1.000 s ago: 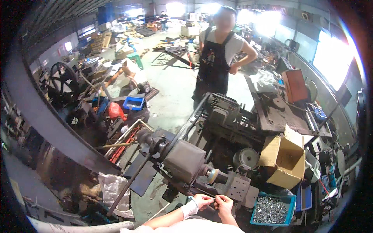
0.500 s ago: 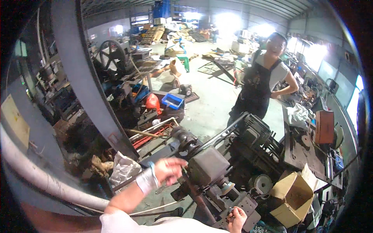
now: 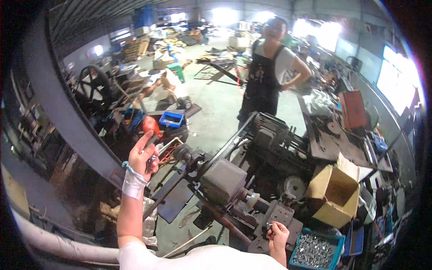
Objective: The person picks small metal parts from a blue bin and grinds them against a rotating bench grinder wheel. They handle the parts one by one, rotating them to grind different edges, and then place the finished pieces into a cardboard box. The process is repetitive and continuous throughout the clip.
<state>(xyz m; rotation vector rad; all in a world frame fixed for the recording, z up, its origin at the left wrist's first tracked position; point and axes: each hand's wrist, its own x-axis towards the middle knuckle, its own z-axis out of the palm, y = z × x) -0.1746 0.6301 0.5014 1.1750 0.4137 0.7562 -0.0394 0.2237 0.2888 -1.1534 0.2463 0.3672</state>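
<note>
My left hand (image 3: 142,157) is raised at the left, its index finger pointing up and the other fingers curled; something shiny glints among them, too small to make out. My right hand (image 3: 278,236) pinches a small metal part (image 3: 269,224) between thumb and fingertips. It is just over the holed metal plate (image 3: 281,210) of a dark machine with a rounded grey housing (image 3: 223,181). A pale round spindle end (image 3: 253,200) sticks out of the housing toward the plate. Beside my right hand stands a teal crate (image 3: 318,248) full of small metal parts.
An open cardboard box (image 3: 313,182) stands right of the machine, before a workbench (image 3: 330,135) with a brown box (image 3: 352,109). Beyond the machine a person in a dark apron (image 3: 262,76) faces me. A steel column (image 3: 76,99) and a blue bin (image 3: 171,119) are at the left.
My left hand has swung left and up, away from the machine housing. My view has shifted, bringing the teal crate into sight. My right hand still pinches the small metal part.
</note>
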